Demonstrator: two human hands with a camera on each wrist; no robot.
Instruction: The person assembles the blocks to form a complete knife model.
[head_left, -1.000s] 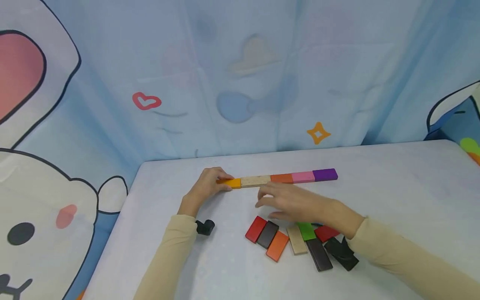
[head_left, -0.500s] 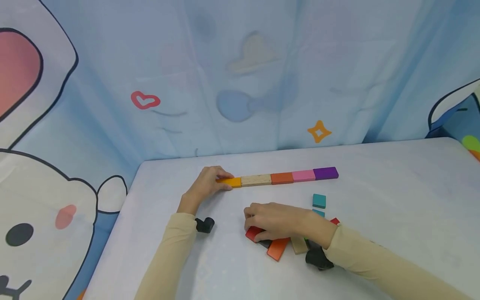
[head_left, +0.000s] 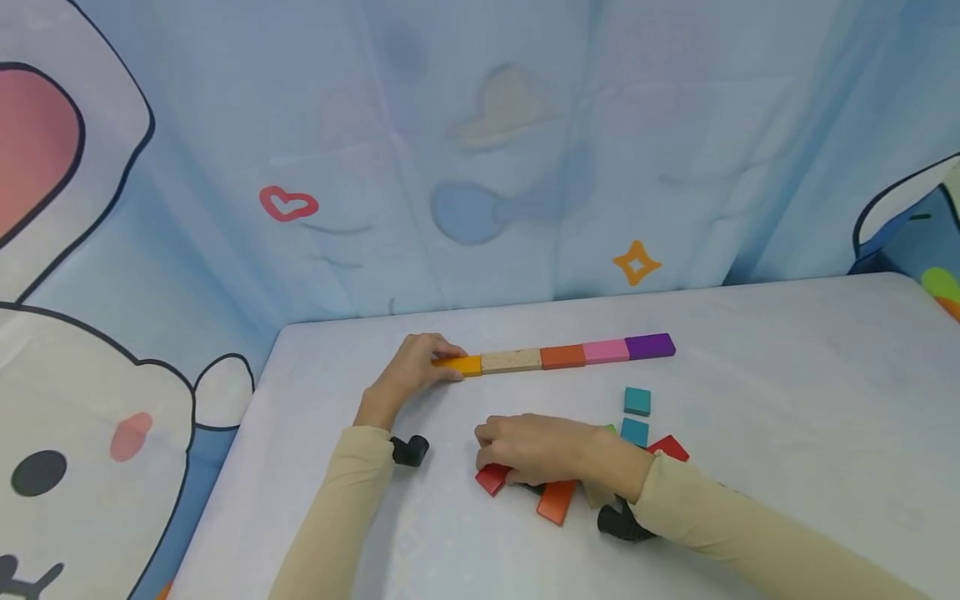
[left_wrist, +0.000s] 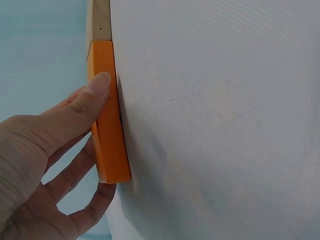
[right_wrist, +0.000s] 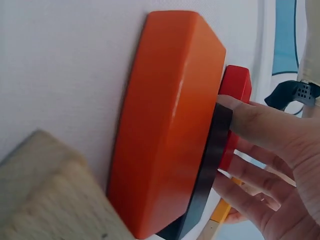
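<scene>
My left hand (head_left: 411,373) pinches a yellow-orange block (left_wrist: 108,125) between thumb and fingers. That block is the left end of a straight row, touching a natural wood block (head_left: 512,361), then an orange-brown block (head_left: 562,357), a pink block (head_left: 606,352) and a purple block (head_left: 651,346). Nearer the person, my right hand (head_left: 536,446) grips a red block (right_wrist: 236,82), thumb on its near side and fingers on its far side. A black block (right_wrist: 212,150) and an orange block (right_wrist: 165,115) lie right beside it in the right wrist view.
Two teal blocks (head_left: 637,402) and another red block (head_left: 670,448) lie right of the right hand. A wood block (right_wrist: 55,195) sits near the orange one. Right hand and sleeve hide part of this group. A printed blue curtain (head_left: 480,167) hangs behind the white table (head_left: 787,400).
My right hand came down from near the row to the loose blocks, uncovering the teal ones, and shifted the red block slightly left. My left hand stays on the yellow-orange block.
</scene>
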